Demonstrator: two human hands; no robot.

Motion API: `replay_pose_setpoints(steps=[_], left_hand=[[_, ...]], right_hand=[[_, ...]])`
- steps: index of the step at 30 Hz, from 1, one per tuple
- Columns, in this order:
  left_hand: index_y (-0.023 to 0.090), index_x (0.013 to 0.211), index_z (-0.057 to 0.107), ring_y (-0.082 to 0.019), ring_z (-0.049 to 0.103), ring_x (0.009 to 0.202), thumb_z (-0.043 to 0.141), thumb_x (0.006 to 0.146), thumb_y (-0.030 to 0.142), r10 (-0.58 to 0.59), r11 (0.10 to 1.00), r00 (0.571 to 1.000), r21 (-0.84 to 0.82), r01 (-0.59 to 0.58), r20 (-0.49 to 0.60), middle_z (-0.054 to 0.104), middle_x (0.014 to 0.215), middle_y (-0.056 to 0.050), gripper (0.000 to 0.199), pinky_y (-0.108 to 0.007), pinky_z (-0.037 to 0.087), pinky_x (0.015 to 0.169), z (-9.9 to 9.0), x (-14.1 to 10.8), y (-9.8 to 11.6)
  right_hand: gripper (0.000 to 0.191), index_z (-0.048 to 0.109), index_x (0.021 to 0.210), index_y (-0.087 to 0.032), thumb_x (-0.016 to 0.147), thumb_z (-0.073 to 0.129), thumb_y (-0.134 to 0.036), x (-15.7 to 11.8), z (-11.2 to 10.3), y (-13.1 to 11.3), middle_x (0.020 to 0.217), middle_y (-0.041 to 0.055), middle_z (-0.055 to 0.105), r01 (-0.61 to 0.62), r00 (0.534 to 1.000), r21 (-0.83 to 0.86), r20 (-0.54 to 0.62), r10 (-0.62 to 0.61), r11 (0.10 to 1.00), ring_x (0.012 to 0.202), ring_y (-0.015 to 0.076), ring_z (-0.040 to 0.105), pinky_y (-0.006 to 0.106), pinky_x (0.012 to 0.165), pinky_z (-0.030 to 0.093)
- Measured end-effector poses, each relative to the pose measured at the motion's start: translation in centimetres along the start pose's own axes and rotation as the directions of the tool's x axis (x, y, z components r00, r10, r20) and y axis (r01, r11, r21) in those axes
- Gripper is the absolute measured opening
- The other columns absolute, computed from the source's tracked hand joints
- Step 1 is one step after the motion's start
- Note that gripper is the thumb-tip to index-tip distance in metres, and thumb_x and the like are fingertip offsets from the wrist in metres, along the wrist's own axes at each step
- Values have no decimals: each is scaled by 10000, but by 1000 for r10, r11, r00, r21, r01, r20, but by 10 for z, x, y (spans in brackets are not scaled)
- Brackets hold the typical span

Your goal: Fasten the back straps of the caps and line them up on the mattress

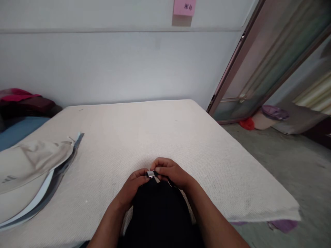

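Note:
A black cap (159, 213) lies at the near edge of the cloth-covered table, with its crown toward me. At its far end is a strap with a silver metal buckle (150, 174). My left hand (136, 182) is closed, pinching the strap at the buckle's left side. On the right of the buckle, my right hand (172, 172) pinches the black strap between thumb and fingers. Both hands are close together, just beyond the crown. Part of the strap is hidden by the fingers.
Several stacked caps (31, 162), a beige one on top, lie at the left. The table (144, 131) has a cream textured cover and meets a white wall. A pink note (184, 7) hangs above. Beyond the right edge are the floor, a sliding door and a bin (267, 119).

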State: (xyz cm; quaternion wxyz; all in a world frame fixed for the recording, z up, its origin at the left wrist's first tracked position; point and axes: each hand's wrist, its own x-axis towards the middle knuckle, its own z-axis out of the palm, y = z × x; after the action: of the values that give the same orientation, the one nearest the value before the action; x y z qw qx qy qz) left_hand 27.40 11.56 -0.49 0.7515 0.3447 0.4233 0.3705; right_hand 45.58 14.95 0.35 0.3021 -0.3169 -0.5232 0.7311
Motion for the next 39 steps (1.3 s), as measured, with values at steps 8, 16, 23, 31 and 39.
replay_pose_setpoints(steps=[8, 16, 23, 31, 39], left_hand=[[149, 779, 662, -104, 561, 568, 680, 699, 217, -3, 1000, 1000, -24, 3, -30, 654, 675, -19, 107, -199, 397, 552, 0, 0, 0], [143, 773, 656, -89, 530, 511, 688, 700, 246, 16, 997, 999, -70, -18, -28, 642, 640, -14, 130, -188, 369, 498, -1, -2, 4], [152, 779, 680, -108, 585, 557, 704, 687, 206, -4, 997, 998, -77, -1, -65, 674, 644, -15, 109, -201, 429, 558, 0, -1, 1], [151, 770, 688, -101, 578, 533, 742, 652, 248, -67, 998, 989, -20, 65, -134, 692, 660, -25, 162, -203, 410, 528, 1, 0, -4], [149, 768, 671, -111, 580, 557, 694, 704, 238, -24, 999, 997, -34, 22, -73, 671, 657, -20, 111, -219, 412, 560, -2, -1, -2]], right_hand=[[197, 617, 923, -161, 835, 547, -323, 0, 0, 0, 735, 4, 568, 38, 999, -35, -5, -39, 999, 624, 90, 510, 232, 613, 396], [276, 610, 793, -136, 861, 467, -362, -4, -14, 3, 634, 2, 527, -76, 997, -42, -28, 75, 996, 546, 90, 453, 222, 532, 348], [105, 595, 778, -149, 752, 616, -249, -3, -10, 4, 660, -19, 541, -93, 995, 0, 20, 93, 996, 523, 63, 418, 196, 495, 303], [182, 621, 904, -157, 749, 645, -249, -1, -6, 6, 702, -11, 567, -20, 998, 69, 56, 16, 997, 591, 72, 485, 214, 589, 364], [202, 632, 947, -164, 814, 565, -302, -3, -8, 6, 776, 25, 606, -29, 999, 15, 14, 29, 999, 678, 108, 532, 244, 639, 392]])
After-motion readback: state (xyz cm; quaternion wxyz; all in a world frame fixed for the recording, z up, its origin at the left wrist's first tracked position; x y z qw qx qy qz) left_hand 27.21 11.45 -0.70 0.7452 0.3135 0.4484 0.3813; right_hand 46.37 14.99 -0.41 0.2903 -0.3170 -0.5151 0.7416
